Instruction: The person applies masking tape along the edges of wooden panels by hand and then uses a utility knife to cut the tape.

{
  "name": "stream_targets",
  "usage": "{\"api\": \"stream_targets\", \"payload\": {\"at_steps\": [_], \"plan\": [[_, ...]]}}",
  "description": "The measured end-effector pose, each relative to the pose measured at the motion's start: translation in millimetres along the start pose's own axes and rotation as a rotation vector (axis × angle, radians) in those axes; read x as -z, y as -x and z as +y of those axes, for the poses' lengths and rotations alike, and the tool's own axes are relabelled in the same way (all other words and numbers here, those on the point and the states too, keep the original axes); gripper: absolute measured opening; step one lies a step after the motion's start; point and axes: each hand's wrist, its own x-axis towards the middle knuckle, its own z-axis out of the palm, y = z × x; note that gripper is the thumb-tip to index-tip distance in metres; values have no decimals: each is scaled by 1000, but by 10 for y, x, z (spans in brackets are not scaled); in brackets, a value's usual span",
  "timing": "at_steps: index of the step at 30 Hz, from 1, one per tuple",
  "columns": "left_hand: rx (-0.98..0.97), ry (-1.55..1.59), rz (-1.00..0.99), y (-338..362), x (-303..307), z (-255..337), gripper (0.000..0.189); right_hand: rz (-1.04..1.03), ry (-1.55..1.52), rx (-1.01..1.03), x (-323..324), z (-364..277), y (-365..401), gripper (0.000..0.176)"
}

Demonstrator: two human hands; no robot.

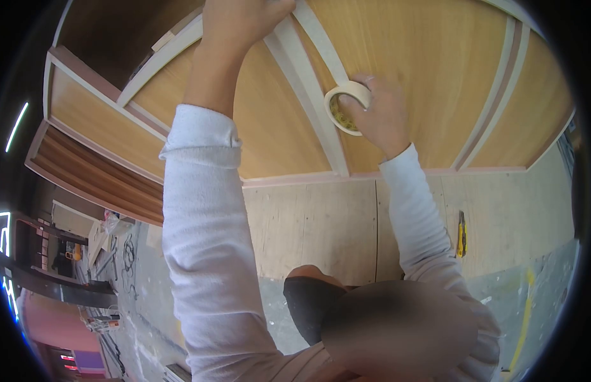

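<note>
My right hand [382, 118] is closed around a roll of masking tape [330, 108], with the thumb inside the ring. From the roll a pale strip of tape [322, 44] runs up across the wood-faced panel [429, 76] to the top edge of the view. My left hand [248, 22] is raised against the panel at the top, close to the strip's upper end. Its fingers are mostly cut off by the frame. Other pale bands [308, 95] line the panel's seams and edges.
A yellow utility knife [461, 234] lies on the plywood boards [308, 216] below the panel. Slatted brown wood [98, 172] is at the left. Cables [129, 261] and clutter lie on the grey floor [149, 305]. A blurred head shows at the bottom.
</note>
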Motion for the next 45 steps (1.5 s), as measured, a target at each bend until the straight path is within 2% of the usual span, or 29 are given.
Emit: {"api": "stream_targets", "payload": {"at_steps": [2,3,5,6,8,9,11,15,17,18,20,23,24,26,33,35,36,38,39,41,45], "plan": [[-5,13,12,5,4,2,35,-55,-269,-102,-24,-75,76,43],[4,16,12,11,17,24,35,-53,-269,-97,-48,-102,144,43],[14,17,11,12,22,33,35,-9,-466,45,-153,-120,301,45],[13,20,18,9,18,28,35,-8,-467,45,-224,-108,325,45],[12,27,18,9,-7,21,34,178,-314,201,-334,-92,372,47],[10,26,26,7,-3,21,34,177,-314,195,-324,-154,379,47],[11,26,28,14,-1,15,34,95,-200,-35,-264,-294,387,43],[14,37,18,21,-1,16,34,104,-251,-8,-224,-312,456,43],[37,41,8,28,11,42,34,-56,-483,-233,-172,-336,456,44],[64,38,-2,28,13,49,35,-58,-483,-231,-207,-290,431,44],[91,32,-12,23,24,47,36,-104,-767,-365,-320,-141,310,46],[89,35,-5,44,-12,26,37,-183,-761,-475,-147,-246,110,43],[76,26,4,50,-23,18,37,-180,-756,-467,-163,-203,33,43],[66,17,24,59,-32,18,37,9,-382,-129,-233,-90,-179,38],[90,82,61,84,-62,17,36,-46,-736,-254,-82,-570,-992,36],[119,108,83,112,-69,30,36,145,-289,-57,-32,-674,-1055,31],[80,118,115,126,-77,25,36,140,-288,-47,-64,-708,-1077,31],[49,125,154,166,-108,29,36,334,-414,32,-152,-744,-1107,22],[52,105,190,184,-129,51,35,328,-413,41,-152,-715,-1122,22],[62,85,235,225,-160,86,34,269,-83,120,-119,-634,-1153,32],[70,-9,358,299,-157,193,33,232,-107,36,-110,-758,-1035,33]]}}
